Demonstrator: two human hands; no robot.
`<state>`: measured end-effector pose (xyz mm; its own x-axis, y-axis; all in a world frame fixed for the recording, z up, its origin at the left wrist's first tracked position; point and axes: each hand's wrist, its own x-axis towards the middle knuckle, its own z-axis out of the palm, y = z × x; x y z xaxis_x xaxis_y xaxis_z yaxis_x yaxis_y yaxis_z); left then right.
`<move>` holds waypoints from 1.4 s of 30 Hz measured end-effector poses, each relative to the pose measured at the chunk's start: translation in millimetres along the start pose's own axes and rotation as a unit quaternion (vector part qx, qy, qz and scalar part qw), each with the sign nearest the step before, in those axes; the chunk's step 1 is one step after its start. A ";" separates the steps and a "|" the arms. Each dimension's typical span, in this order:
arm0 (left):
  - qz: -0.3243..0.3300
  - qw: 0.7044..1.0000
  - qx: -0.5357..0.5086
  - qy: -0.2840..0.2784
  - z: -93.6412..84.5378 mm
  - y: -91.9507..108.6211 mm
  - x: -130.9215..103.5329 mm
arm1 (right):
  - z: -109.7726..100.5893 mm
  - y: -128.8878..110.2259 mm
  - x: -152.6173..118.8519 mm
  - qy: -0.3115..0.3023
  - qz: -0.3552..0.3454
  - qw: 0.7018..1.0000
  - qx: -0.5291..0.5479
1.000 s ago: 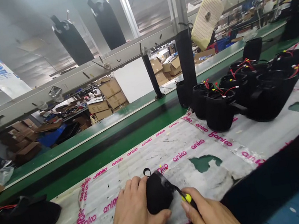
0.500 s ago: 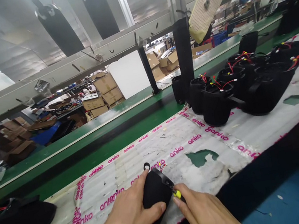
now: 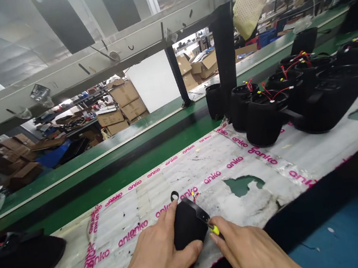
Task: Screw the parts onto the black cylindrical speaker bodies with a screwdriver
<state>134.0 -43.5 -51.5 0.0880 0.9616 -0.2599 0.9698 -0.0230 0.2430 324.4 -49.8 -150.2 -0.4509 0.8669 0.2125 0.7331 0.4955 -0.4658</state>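
Note:
A black fabric-covered housing [image 3: 188, 226] lies tilted on the printed white sheeting, its rim end pointing away from me. My left hand [image 3: 160, 251] is wrapped over it, with the thumb on the near side and the fingers along the far side. A small black loop [image 3: 174, 195] sticks out by my left fingertips. Red wires with yellow ends [image 3: 194, 196] show just past the rim. My right hand [image 3: 243, 242] grips a small tool with a yellow-and-black handle [image 3: 214, 229]; its thin shaft meets the black rim strip [image 3: 199, 212]. The tool's exact kind and tip are hidden.
Several similar black housings [image 3: 262, 122] with red wires stand on the right. More dark housings [image 3: 21, 256] lie at the left edge. The torn white sheeting [image 3: 172, 176] borders a green conveyor belt [image 3: 111, 163]. A metal beam [image 3: 135, 38] and post cross above.
The view has shifted slightly, so the right-hand housings appear farther right. Both hands keep their hold, and the tool stays at the rim.

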 end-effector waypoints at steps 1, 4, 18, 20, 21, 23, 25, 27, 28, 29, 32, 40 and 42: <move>-0.005 1.000 0.007 0.003 1.9 1.7 -0.3 | -3.5 -1.2 0.6 -0.019 0.007 1.000 -0.006; -0.036 0.999 0.038 0.006 7.1 9.5 -1.2 | -13.5 -5.5 2.8 -0.065 0.030 0.997 -0.026; -0.062 0.997 0.040 -0.022 15.5 -2.5 6.7 | -5.5 -9.3 16.1 0.014 0.022 0.996 -0.090; -0.060 0.998 0.007 -0.016 12.7 -4.8 5.7 | -5.2 -9.8 19.4 -0.006 0.031 0.997 -0.072; -0.056 0.998 -0.020 -0.008 10.0 -5.5 5.5 | -4.8 -10.3 20.8 -0.014 0.037 0.997 -0.066; -0.051 0.995 -0.091 0.000 2.5 -6.9 7.1 | -3.2 -11.5 23.0 -0.019 0.045 0.997 -0.063; -0.052 0.985 -0.164 -0.020 -5.4 -9.9 13.4 | -1.1 -12.6 23.5 -0.014 0.044 0.997 -0.061; -0.050 0.975 -0.210 -0.059 -10.9 -14.9 23.7 | 0.7 -13.1 22.5 -0.010 0.039 0.997 -0.061; -0.041 0.971 -0.223 -0.076 -12.4 -17.6 29.4 | 0.9 -13.1 21.7 -0.008 0.039 0.997 -0.063; -0.031 0.967 -0.239 -0.086 -13.1 -20.2 34.8 | 0.5 -12.8 21.0 -0.005 0.041 0.997 -0.065; -0.006 0.950 -0.302 -0.083 -13.5 -23.5 44.1 | -5.7 -11.9 22.2 0.013 0.030 0.998 -0.053; 0.025 0.886 -0.450 0.111 -14.3 -11.7 21.6 | -37.7 -20.7 48.4 0.120 -0.106 0.987 -0.028; 0.005 0.871 -0.462 0.169 -10.7 -9.9 15.0 | -40.1 -23.9 51.9 0.145 -0.138 0.980 -0.020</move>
<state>123.3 -25.8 -47.8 -0.1275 0.9918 -0.0020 0.3582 0.0479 0.9324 303.9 -14.4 -93.6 -0.4756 0.6758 0.5632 0.6255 0.7099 -0.3237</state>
